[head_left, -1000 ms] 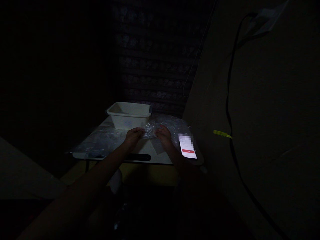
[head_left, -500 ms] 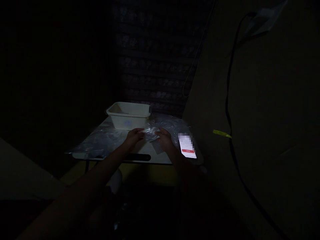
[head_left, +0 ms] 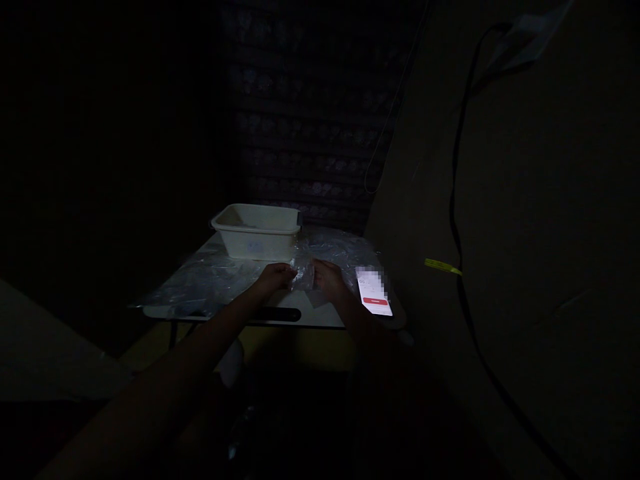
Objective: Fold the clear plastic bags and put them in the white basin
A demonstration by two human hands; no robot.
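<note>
In dim light, a clear plastic bag (head_left: 303, 275) is held between my two hands above a small white table (head_left: 320, 316). My left hand (head_left: 274, 277) pinches its left side, with the fingers closed. On the other side, my right hand (head_left: 328, 275) grips the bag's right edge between thumb and fingers. The plastic looks crinkled and shiny; whether anything is inside it is too dark to tell. Just behind my left hand stands a cream plastic basin (head_left: 257, 243).
More clear plastic (head_left: 200, 283) lies over the table's left side, and another sheet (head_left: 345, 248) at the back right. A lit phone (head_left: 375, 293) rests near the right edge. A black cable (head_left: 455, 200) with a yellow tag (head_left: 443, 267) hangs along the right wall.
The bunched plastic between my hands now looks flatter and stretched upright. My left hand has shifted slightly to the right and down; the basin and phone stay in place.
</note>
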